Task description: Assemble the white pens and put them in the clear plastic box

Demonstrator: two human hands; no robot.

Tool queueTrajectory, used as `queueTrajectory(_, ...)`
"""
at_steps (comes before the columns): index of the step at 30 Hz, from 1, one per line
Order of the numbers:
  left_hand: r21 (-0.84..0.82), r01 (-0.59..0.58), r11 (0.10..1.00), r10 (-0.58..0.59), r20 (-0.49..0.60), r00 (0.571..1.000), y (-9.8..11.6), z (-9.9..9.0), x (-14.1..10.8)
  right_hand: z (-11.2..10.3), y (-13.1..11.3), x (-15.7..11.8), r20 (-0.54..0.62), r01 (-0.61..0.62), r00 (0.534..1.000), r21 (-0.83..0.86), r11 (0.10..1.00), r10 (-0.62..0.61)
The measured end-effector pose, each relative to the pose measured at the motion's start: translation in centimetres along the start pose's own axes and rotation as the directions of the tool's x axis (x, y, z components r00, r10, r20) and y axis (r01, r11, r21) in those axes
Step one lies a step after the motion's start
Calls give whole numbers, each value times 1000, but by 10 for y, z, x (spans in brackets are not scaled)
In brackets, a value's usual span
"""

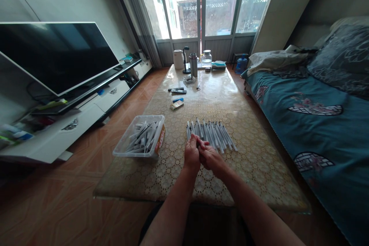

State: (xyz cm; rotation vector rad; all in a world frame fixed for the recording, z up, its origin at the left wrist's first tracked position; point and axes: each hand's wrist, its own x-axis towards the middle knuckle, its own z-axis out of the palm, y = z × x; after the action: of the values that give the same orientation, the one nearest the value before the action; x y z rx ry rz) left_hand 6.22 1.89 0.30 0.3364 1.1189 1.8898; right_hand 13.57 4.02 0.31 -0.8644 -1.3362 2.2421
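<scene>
Both my hands meet over the patterned table [173, 177], just in front of a row of pens. My left hand [192, 151] has its fingers closed, and my right hand [209, 155] presses against it with curled fingers. Whatever lies between them is too small and hidden to name. Several pens with pale barrels [219, 136] lie side by side beyond my hands, pointing away from me. To the left stands a clear plastic box [119, 153] that holds many loose pens [144, 138]; an orange label shows on its right side.
Farther up the table lie remotes [178, 91], a small card box [177, 105] and a blue object [178, 100]. At the far end stand a thermos [193, 65], a kettle [178, 59] and a glass jug [206, 59]. A bed [305, 123] flanks the right side.
</scene>
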Motion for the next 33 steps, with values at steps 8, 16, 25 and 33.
queueTrajectory(8,93,-77,993,85,-90,992,0,8,-7,5,-8,-7,-67,7,998,-5,1000,-7)
queueTrajectory(16,65,9,998,-3,-93,996,-5,10,-1,3,-9,-8,-95,-29,995,23,999,32)
queueTrajectory(25,84,25,996,-15,-123,992,-10,8,5,-1,-5,-6,-77,-57,995,58,997,62)
queueTrajectory(33,125,79,989,-59,-162,985,-20,1,10,0,2,-5,-158,-119,978,104,987,135)
